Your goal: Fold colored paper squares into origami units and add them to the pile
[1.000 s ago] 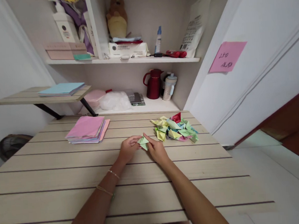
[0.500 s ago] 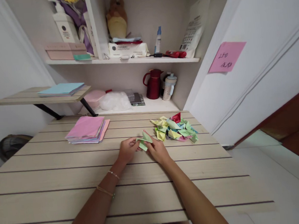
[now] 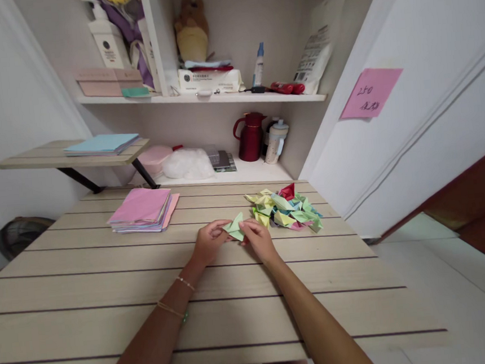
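Between my two hands, a little above the table, is a light green folded paper boat (image 3: 235, 228). My left hand (image 3: 209, 240) pinches its left end, and my right hand (image 3: 257, 238) grips its right side between thumb and fingers. Parts of the paper are covered by my fingertips. Just to the right of my right hand lies a heap of folded paper boats (image 3: 285, 211) in yellow, green, blue, pink and red. Left of my left hand sits a stack of square paper sheets (image 3: 141, 209) with pink on top.
The slatted wooden table (image 3: 237, 318) carries a small raised shelf (image 3: 32, 156) at back left, with blue paper sheets (image 3: 102, 143) on it. Behind stand a dark red jug (image 3: 250, 139), a light tumbler (image 3: 276, 143) and a clear plastic bag (image 3: 188, 164).
The green paper has turned and become flatter, with its peak now pointing up between my hands. My right fingers have shifted over its right side. The view has moved slightly.
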A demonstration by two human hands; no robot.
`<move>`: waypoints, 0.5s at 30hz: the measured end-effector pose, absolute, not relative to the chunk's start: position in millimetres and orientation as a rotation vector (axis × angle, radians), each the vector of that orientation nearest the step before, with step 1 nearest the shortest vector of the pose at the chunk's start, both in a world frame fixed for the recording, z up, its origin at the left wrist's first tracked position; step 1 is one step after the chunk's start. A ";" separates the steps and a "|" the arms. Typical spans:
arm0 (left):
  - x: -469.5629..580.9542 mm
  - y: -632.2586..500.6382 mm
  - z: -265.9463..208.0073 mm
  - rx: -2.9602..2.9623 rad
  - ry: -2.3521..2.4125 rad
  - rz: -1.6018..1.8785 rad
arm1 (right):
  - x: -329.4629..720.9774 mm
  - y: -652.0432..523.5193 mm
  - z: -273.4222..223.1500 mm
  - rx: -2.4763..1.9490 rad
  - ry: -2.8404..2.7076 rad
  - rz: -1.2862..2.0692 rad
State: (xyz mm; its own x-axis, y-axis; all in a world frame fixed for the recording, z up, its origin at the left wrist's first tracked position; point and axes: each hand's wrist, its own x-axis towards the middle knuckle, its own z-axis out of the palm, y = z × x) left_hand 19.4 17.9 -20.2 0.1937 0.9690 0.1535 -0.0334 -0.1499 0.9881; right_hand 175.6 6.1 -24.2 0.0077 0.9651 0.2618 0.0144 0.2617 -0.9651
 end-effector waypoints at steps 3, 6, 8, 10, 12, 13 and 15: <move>21.0 16.2 -19.7 1.388 0.952 1.165 | 174.9 8.6 -27.5 -1.004 -1.216 1.066; 22.2 15.1 -19.2 1.383 0.922 1.160 | 173.4 9.4 -30.1 -0.973 -1.157 1.095; 22.7 14.9 -19.4 1.377 0.904 1.168 | 172.5 8.9 -30.3 -0.961 -1.162 1.059; 22.7 15.3 -20.6 1.374 0.896 1.181 | 172.3 7.4 -28.9 -0.978 -1.216 0.990; 22.1 16.3 -22.4 1.373 0.893 1.192 | 173.0 5.1 -26.0 -1.016 -1.309 0.883; 21.6 16.9 -23.3 1.373 0.892 1.201 | 173.6 3.8 -24.2 -1.033 -1.365 0.820; 20.0 18.5 -24.9 1.387 0.894 1.229 | 175.2 1.0 -20.7 -1.051 -1.486 0.697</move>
